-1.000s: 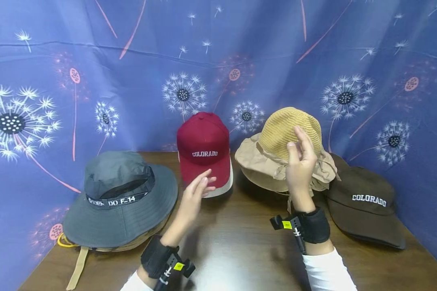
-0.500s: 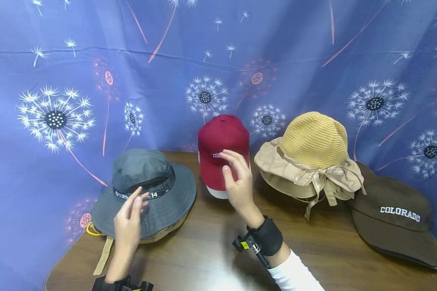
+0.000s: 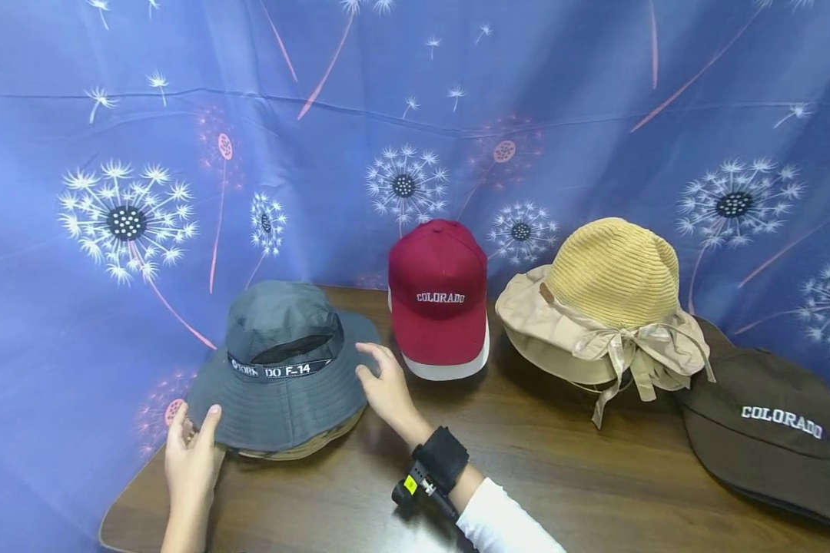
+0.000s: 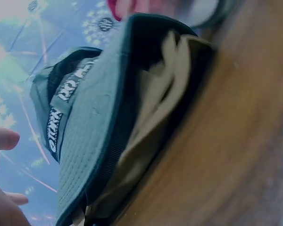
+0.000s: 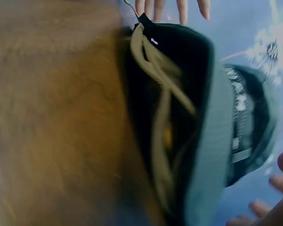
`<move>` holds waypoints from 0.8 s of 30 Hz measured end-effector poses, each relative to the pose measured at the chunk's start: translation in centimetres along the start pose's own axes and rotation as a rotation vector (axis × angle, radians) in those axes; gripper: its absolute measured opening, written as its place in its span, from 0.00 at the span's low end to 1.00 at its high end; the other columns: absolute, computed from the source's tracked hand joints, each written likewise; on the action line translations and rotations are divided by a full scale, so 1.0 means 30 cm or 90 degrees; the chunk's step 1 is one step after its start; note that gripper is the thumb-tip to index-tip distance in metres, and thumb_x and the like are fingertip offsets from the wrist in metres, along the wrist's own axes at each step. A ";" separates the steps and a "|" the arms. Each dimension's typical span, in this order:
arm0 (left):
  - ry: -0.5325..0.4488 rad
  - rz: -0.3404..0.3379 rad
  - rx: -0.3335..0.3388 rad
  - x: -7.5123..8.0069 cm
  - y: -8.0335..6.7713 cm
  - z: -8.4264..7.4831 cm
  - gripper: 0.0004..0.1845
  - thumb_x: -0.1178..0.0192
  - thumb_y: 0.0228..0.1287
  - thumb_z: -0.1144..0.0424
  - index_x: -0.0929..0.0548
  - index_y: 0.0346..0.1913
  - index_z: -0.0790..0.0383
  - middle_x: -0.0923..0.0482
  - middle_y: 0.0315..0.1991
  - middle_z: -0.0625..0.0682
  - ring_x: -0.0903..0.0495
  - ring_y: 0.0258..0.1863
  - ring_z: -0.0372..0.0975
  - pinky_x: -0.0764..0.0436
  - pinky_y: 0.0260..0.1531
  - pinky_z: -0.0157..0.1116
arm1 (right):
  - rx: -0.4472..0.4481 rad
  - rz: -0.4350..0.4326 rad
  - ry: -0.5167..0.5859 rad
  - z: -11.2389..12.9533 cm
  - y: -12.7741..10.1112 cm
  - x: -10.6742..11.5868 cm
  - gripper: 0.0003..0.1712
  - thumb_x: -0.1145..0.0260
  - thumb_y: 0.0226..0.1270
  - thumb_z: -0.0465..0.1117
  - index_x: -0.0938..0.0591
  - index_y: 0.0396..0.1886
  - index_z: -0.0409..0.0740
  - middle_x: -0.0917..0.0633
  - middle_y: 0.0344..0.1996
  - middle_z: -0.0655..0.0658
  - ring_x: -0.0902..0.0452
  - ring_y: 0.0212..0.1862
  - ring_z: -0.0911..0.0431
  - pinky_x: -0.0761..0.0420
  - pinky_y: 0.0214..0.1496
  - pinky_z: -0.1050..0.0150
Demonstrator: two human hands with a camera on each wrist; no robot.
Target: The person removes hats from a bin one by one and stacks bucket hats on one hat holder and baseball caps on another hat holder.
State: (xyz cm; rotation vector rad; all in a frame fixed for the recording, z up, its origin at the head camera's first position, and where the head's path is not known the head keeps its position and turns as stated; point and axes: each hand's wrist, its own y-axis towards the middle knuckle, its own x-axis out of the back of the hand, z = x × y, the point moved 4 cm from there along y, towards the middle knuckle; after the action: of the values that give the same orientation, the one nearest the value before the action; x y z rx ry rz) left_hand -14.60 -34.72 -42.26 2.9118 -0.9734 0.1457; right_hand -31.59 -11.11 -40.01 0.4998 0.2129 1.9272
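Note:
A dark grey-green bucket hat (image 3: 277,399) with a lettered band sits on top of a tan hat (image 5: 160,113) at the left of the table. My left hand (image 3: 192,461) is at the left edge of the grey brim, thumb and fingers spread apart. On the other side, my right hand (image 3: 390,392) reaches to the brim's right edge with its fingers extended, overlapping it in the head view. Neither hand grips the hat. From the left wrist view, the brim's underside and tan fabric folds (image 4: 165,89) show beneath the grey hat.
A red cap (image 3: 439,307) with a pale brim edge stands at the back middle. Right of it, a straw hat (image 3: 615,269) rests on a beige hat with a ribbon bow (image 3: 622,338). A brown cap (image 3: 761,430) lies at far right. A patterned blue cloth (image 3: 560,69) hangs behind the table (image 3: 526,461).
Both hands have moved left, from near the red cap and straw hat to either side of the grey bucket hat. The head view has turned left, and the hats stay in place.

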 end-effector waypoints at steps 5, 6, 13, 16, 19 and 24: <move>-0.115 0.098 0.107 -0.005 0.011 0.009 0.43 0.54 0.71 0.43 0.66 0.77 0.49 0.73 0.78 0.55 0.64 0.77 0.53 0.54 0.75 0.56 | -0.142 -0.025 0.040 -0.081 0.004 -0.016 0.31 0.45 0.65 0.37 0.36 0.69 0.35 0.36 0.69 0.31 0.41 0.71 0.37 0.37 0.72 0.40; -0.124 0.107 0.119 -0.003 0.014 0.007 0.43 0.55 0.71 0.43 0.67 0.77 0.49 0.73 0.78 0.55 0.62 0.77 0.53 0.53 0.76 0.55 | -0.162 -0.028 0.056 -0.091 0.004 -0.016 0.32 0.46 0.66 0.37 0.37 0.70 0.34 0.37 0.69 0.30 0.42 0.72 0.36 0.37 0.72 0.40; -0.159 0.155 0.181 0.023 0.029 0.013 0.44 0.58 0.72 0.43 0.68 0.76 0.59 0.69 0.78 0.54 0.59 0.77 0.50 0.25 0.62 0.30 | -0.243 -0.037 0.189 -0.154 0.009 -0.009 0.35 0.49 0.68 0.35 0.47 0.71 0.23 0.41 0.70 0.24 0.43 0.72 0.34 0.35 0.72 0.43; -0.188 0.167 0.213 0.036 0.049 0.031 0.41 0.59 0.73 0.45 0.68 0.76 0.58 0.64 0.78 0.54 0.47 0.76 0.41 0.22 0.43 0.19 | -0.264 -0.035 0.244 -0.169 0.013 -0.007 0.35 0.50 0.68 0.33 0.49 0.70 0.19 0.42 0.69 0.21 0.43 0.71 0.33 0.31 0.70 0.44; -0.193 0.185 0.234 0.049 0.069 0.050 0.40 0.60 0.74 0.48 0.70 0.76 0.55 0.62 0.77 0.51 0.39 0.71 0.34 0.21 0.47 0.21 | -0.273 -0.030 0.263 -0.177 0.016 -0.002 0.36 0.49 0.68 0.32 0.50 0.69 0.18 0.42 0.69 0.20 0.43 0.71 0.33 0.31 0.70 0.45; -0.172 0.184 0.229 0.073 0.085 0.078 0.41 0.53 0.73 0.55 0.67 0.76 0.55 0.42 0.65 0.39 0.25 0.45 0.18 0.21 0.48 0.19 | -0.293 -0.019 0.238 -0.191 0.014 0.002 0.35 0.47 0.66 0.32 0.44 0.69 0.22 0.38 0.68 0.24 0.27 0.62 0.38 0.23 0.65 0.52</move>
State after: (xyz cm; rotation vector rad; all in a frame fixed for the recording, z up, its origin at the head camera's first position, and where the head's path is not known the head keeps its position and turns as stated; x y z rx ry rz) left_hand -14.25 -38.27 -44.26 3.1466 -1.5609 -0.0698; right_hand -34.46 -10.77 -44.98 -0.1691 0.0090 1.9487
